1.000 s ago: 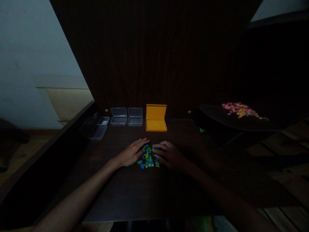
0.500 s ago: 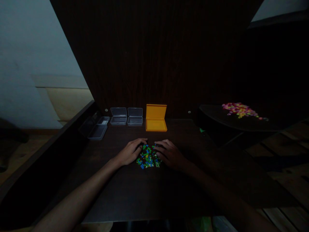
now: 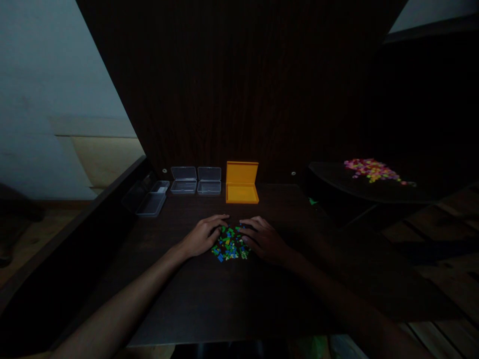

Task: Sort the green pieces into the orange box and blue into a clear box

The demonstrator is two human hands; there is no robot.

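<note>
Left hand (image 3: 204,235) lies palm down, fingers loosely curled, pointing inward; right hand (image 3: 265,239) mirrors it, fingers bent; their fingertips are near, not touching; neither grips anything; left forearm (image 3: 142,291) and right forearm (image 3: 337,299) are bare, angling in from the lower corners.

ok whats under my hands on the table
Between the left hand and right hand lies a pile of small green, blue and yellow bricks on the dark table. Both hands cover the pile's edges, so pieces beneath them are hidden.
</note>
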